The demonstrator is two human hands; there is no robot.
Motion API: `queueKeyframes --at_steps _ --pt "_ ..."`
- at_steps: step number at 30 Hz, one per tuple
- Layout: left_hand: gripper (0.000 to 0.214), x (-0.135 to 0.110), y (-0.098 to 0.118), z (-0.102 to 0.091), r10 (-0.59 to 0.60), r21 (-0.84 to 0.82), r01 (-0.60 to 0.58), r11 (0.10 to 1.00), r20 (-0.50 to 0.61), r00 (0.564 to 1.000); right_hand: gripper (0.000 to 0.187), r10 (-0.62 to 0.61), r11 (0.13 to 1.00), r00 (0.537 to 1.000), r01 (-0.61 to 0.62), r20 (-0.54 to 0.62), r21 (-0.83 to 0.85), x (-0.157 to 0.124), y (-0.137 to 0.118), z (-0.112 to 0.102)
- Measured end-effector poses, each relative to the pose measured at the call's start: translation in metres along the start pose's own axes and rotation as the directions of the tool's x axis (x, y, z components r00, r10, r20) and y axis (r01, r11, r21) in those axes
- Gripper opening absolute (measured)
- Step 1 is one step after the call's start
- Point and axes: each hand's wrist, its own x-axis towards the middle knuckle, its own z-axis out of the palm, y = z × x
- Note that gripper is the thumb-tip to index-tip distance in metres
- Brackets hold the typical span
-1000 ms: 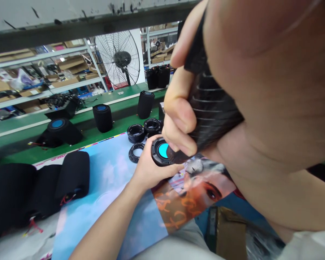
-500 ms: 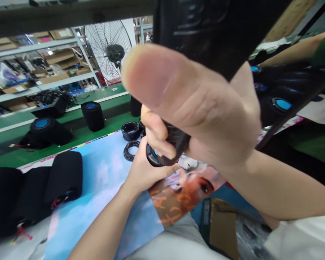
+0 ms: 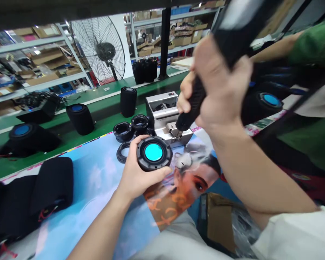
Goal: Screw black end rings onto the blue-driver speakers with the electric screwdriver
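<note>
In the head view, at centre frame, your left hand point(image 3: 137, 175) curls its fingers round a black ring point(image 3: 153, 152) with a cyan centre. At upper right, your right hand point(image 3: 222, 90) is fisted tight on a black screwdriver point(image 3: 191, 110), its tip just over a silver box point(image 3: 162, 108).
</note>
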Motion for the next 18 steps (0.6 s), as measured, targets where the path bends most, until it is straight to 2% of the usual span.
queueKeyframes --at_steps 1,3,5,11,14,15,16,17,18 --pt "0.085 0.0 -0.001 0.0 0.006 -0.001 -0.006 1.0 -0.009 1.0 0.063 -0.013 0.999 0.998 0.015 -0.065 0.029 0.0 0.015 -0.002" --pt "0.084 0.0 -0.002 0.001 0.021 -0.006 -0.021 1.0 -0.021 1.0 0.059 -0.01 0.997 0.993 0.02 -0.12 0.08 -0.001 0.04 -0.002" --pt "0.084 0.0 -0.002 0.0 0.037 -0.011 -0.038 0.999 -0.025 0.999 0.061 0.009 0.995 0.994 0.003 -0.113 0.101 -0.003 0.053 -0.002" --pt "0.082 0.0 -0.003 -0.001 0.066 -0.004 -0.066 0.998 -0.036 0.997 0.074 0.086 0.995 0.992 -0.081 -0.088 0.057 -0.007 0.058 -0.005" --pt "0.084 0.0 -0.004 0.0 0.068 -0.023 -0.069 0.997 -0.03 0.997 0.072 0.183 0.983 0.982 -0.181 -0.054 0.04 -0.01 0.045 -0.008" --pt "0.084 0.0 -0.005 0.0 0.066 -0.026 -0.066 0.997 -0.029 0.997 0.07 0.167 0.986 0.984 -0.168 -0.067 -0.008 -0.01 0.035 -0.008" --pt "0.084 0.0 -0.005 0.0 0.06 -0.026 -0.061 0.998 -0.03 0.998 0.067 0.136 0.982 0.989 -0.142 -0.049 -0.127 -0.009 0.023 -0.006" --pt "0.084 0.0 -0.005 0.001 0.052 -0.027 -0.053 0.998 -0.029 0.998 0.066 0.048 0.956 0.996 -0.069 -0.081 -0.285 -0.009 0.008 -0.002" --pt "0.084 0.0 -0.005 0.001 0.041 -0.033 -0.042 0.999 -0.025 0.999 0.07 0.03 0.747 0.997 0.029 0.078 -0.664 -0.007 -0.007 0.003"
